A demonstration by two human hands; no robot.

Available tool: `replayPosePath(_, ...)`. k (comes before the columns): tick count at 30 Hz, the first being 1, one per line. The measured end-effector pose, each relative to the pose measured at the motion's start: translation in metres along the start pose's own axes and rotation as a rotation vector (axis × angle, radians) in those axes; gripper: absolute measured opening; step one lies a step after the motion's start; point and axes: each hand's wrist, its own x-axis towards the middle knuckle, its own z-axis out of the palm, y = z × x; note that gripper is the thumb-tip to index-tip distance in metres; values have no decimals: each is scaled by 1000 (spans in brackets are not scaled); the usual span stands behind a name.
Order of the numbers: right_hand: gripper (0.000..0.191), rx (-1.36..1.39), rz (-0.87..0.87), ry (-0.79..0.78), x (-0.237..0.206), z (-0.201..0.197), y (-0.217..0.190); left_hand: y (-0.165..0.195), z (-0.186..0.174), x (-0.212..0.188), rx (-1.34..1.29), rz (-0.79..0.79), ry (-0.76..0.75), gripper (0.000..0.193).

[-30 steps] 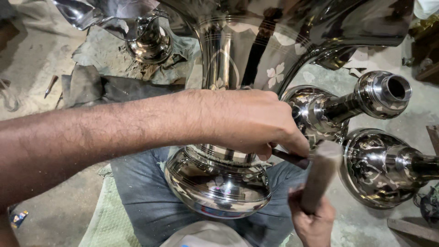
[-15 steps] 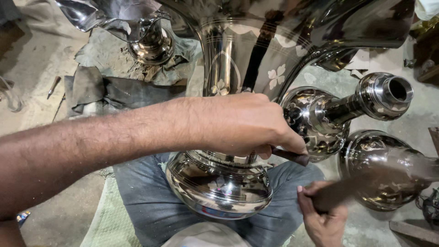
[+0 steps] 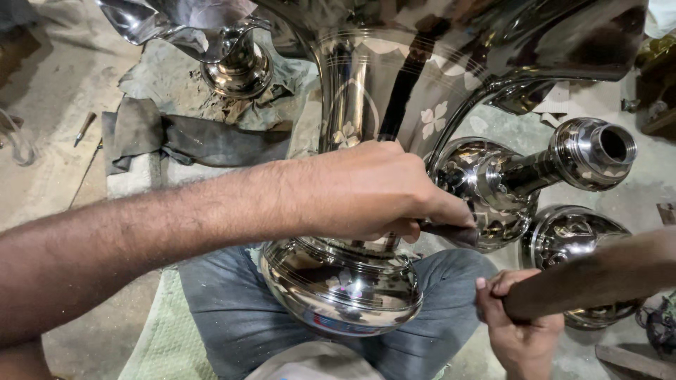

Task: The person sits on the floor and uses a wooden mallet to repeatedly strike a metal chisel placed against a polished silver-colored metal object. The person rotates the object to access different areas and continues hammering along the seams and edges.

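Two hands, left hand [image 3: 366,190] on chisel [image 3: 451,232], right hand [image 3: 517,327] on hammer [image 3: 598,274].

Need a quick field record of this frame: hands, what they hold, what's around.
left hand: grips a thin dark tool, tip against the polished metal vessel
right hand: grips a brown wooden handle, raised at right
vessel: shiny, flower engravings, resting on the person's lap
nearby: two more metal vessels at right, dark cloth on floor

A metalware workshop: polished steel vessels [image 3: 535,176], dusty concrete floor [image 3: 49,169], rags [image 3: 183,137], loose tool [image 3: 84,128]
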Motion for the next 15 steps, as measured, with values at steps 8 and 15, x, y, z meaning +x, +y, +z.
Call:
replayPosePath(8,23,-49,56,-129,20,-11,-21,-4,2,-11,-61,26,76,49)
replayPosePath(15,23,92,98,-135,34,-9,-49,-4,8,-13,-22,-16,76,47)
